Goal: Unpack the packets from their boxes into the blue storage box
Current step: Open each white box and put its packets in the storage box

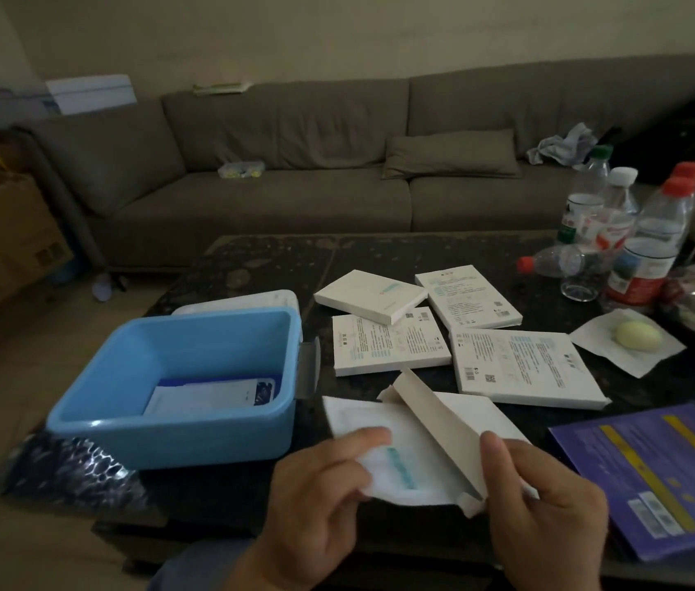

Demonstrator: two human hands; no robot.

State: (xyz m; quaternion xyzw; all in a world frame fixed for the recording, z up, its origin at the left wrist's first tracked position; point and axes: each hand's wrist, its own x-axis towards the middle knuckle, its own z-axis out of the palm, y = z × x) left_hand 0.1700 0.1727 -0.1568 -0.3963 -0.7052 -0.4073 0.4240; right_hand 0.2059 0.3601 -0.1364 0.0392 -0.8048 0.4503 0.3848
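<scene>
1. Blue storage box (175, 424) left of both hands, lid off, packets (213, 396) inside.
2. Left hand (315, 505) pinches white packet (384, 458), half out of its box.
3. Right hand (546, 518) grips that opened box (443, 432), flap up.
4. Four white boxes (392, 343) beyond the hands.
5. Purple box (657, 475) right of right hand.

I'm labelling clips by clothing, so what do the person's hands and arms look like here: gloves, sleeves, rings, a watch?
Both hands are bare: the left hand and the right hand show no gloves, and no rings are visible. No watch shows; the right wrist is cut off by the frame edge. A blue-grey sleeve covers the left forearm up to the wrist.
</scene>
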